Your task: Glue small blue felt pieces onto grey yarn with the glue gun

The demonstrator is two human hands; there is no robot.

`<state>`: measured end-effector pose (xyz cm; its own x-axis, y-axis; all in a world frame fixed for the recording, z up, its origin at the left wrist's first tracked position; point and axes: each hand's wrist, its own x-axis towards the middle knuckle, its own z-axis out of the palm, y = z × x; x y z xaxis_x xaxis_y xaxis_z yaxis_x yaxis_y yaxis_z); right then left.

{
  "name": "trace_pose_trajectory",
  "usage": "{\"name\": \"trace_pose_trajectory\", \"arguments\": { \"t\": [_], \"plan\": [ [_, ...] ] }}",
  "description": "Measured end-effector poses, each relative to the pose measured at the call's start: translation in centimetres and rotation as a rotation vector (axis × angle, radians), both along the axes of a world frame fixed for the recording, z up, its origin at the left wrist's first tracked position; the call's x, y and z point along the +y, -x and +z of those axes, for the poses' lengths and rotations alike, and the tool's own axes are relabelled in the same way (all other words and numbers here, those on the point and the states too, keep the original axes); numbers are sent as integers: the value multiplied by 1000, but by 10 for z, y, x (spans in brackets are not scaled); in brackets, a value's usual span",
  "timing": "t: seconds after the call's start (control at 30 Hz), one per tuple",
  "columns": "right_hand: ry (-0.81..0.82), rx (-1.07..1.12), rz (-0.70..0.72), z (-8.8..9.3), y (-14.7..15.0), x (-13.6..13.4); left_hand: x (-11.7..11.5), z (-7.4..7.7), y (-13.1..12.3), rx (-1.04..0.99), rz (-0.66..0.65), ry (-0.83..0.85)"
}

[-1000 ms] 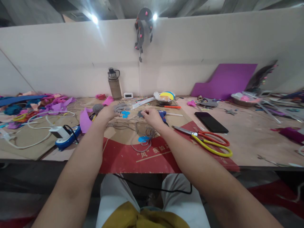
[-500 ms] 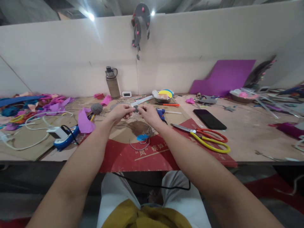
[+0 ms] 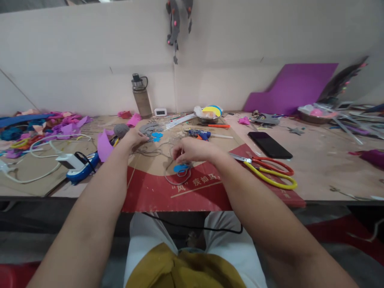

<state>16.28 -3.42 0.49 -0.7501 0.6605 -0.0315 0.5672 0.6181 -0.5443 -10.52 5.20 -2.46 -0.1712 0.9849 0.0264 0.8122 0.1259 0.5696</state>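
My left hand (image 3: 136, 140) is low over the cardboard with its fingers together, beside grey felt scraps (image 3: 147, 129) and small blue cut-out shapes (image 3: 157, 137). Whatever is between its fingertips is hidden. Grey yarn (image 3: 156, 153) runs loosely across the cardboard between my two hands. My right hand (image 3: 193, 150) is curled with thumb and fingers close together, just above a blue flat piece (image 3: 180, 168) with looped grey cord around it. What its fingertips hold is too small to make out.
A blue glue gun (image 3: 201, 135) lies behind my right hand. Scissors (image 3: 267, 170) with red and yellow handles and a black phone (image 3: 269, 145) lie to the right. A bottle (image 3: 142, 98) stands by the wall. On the left are a power strip (image 3: 81, 170) and a ball of grey yarn (image 3: 121, 130).
My hands, together before around a small grey piece, have parted. The left moved left to the felt scraps; the right came down nearer the blue piece. The view has tilted downward.
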Motion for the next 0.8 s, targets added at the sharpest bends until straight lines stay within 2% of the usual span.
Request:
{"name": "trace_pose_trajectory", "arguments": {
  "t": [0.07,0.17,0.27,0.33,0.43,0.57,0.7,0.8],
  "plan": [
    [-60,-88,-27,-6,3,-3,3,-1,3,77,8,-21],
    [-116,-137,-61,-14,8,-4,2,7,2,179,35,-118],
    [-105,-142,-59,-15,10,-4,-7,20,-12,198,73,-329],
    [-90,-128,-59,-12,9,-4,-17,28,-28,115,52,-407],
    [-76,-48,-81,-4,2,-2,-32,35,-53,-6,-132,-467],
    [-117,125,-113,-1,-15,-3,-47,38,-73,-80,-475,-319],
    [-84,62,-87,-15,-32,-10,-55,40,-81,-37,-736,-61],
    [-91,11,-66,-28,-36,-15,-57,41,-83,-6,-795,14]
  ]
}}
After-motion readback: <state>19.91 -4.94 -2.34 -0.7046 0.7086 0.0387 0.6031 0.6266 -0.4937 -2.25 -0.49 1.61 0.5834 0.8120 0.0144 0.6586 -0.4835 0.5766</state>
